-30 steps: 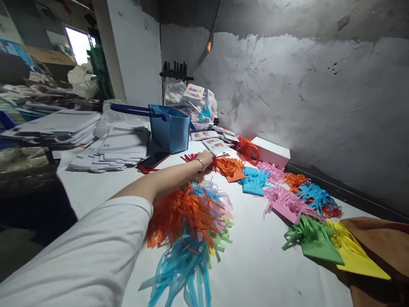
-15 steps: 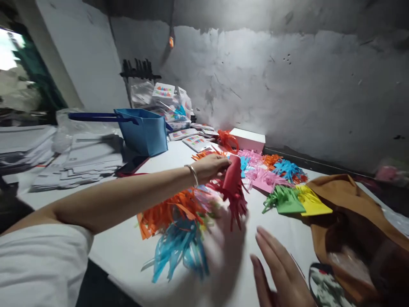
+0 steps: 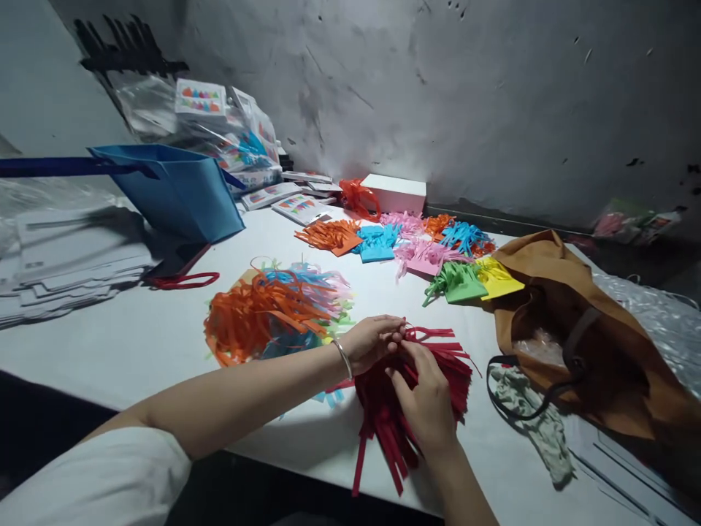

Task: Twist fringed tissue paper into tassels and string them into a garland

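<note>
I have both hands on the red paper fringe (image 3: 416, 387): left hand (image 3: 372, 340) pinching its top, right hand (image 3: 424, 398) gripping strips; table edge (image 3: 307, 467) just below, brown bag (image 3: 575, 329) close right.

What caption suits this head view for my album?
Both hands, left hand and right hand, grip red fringed paper on a white table.

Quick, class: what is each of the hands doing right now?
Left hand: closed, pinching the red fringed paper.
Right hand: fingers curled on the same paper.
</note>
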`<state>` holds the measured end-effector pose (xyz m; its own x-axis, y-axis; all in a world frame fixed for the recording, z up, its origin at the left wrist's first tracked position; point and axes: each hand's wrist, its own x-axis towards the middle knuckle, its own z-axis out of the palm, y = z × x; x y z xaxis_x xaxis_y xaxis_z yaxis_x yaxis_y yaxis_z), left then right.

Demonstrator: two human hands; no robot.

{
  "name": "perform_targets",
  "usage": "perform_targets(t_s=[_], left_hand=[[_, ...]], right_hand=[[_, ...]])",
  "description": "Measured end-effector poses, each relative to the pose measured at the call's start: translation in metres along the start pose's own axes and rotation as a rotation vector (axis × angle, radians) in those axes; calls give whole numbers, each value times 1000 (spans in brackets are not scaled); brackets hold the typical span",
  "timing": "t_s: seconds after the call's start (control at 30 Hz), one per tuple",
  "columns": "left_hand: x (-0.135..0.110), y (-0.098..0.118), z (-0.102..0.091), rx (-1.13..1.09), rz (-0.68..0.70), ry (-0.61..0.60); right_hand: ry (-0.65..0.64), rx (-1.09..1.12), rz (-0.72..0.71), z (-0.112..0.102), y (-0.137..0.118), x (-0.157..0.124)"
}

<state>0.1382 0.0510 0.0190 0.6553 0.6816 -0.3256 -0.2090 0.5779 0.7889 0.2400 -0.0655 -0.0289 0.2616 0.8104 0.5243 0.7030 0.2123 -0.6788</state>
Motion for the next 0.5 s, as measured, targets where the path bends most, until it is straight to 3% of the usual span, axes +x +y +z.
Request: perform_targets(t_s=[0.17, 0.3, 0.43, 0.5], left_hand=[[6, -11, -22, -34, 55, 115], [-6, -17, -41, 11, 127, 219], [-30, -24, -54, 88, 79, 195], [-38, -27, -59, 166, 122, 158]], right_hand=[[-83, -35, 100, 26, 10, -2], [-142, -46, 85, 29, 8, -1], [-159, -2, 103, 21, 6, 2], [-154, 30, 130, 18, 5, 4]])
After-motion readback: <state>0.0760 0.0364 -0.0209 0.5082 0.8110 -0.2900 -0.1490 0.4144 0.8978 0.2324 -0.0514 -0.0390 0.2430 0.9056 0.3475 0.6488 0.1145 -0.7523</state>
